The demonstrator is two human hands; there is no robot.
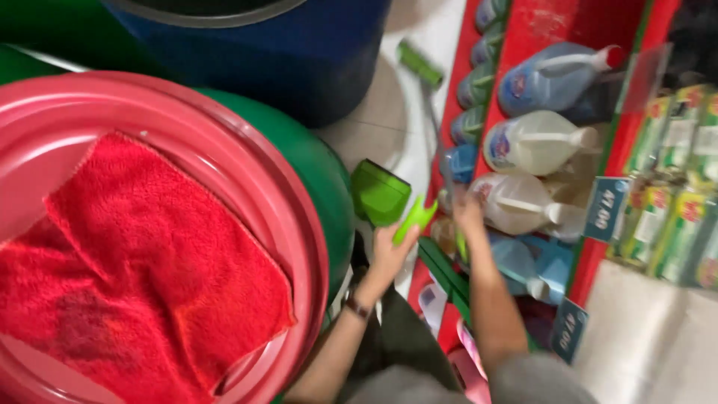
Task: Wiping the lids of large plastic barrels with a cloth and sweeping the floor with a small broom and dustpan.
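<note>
My left hand (389,254) grips the light green handle of a green dustpan (380,193), held low over the floor beside the green barrel (321,172). My right hand (467,212) is at the bottom of the red shelf (479,127), right in front of the big jugs (523,202). It looks closed around a thin stick that runs up to a green broom head (419,63) on the tiled floor; blur hides the fingers. A band sits on my left wrist.
A red lid (299,217) with a red towel (149,262) on it covers the green barrel at left. A blue barrel (299,52) stands behind. The shelf holds clear and blue jugs, small bottles and green packs (673,187), with price tags on its edge.
</note>
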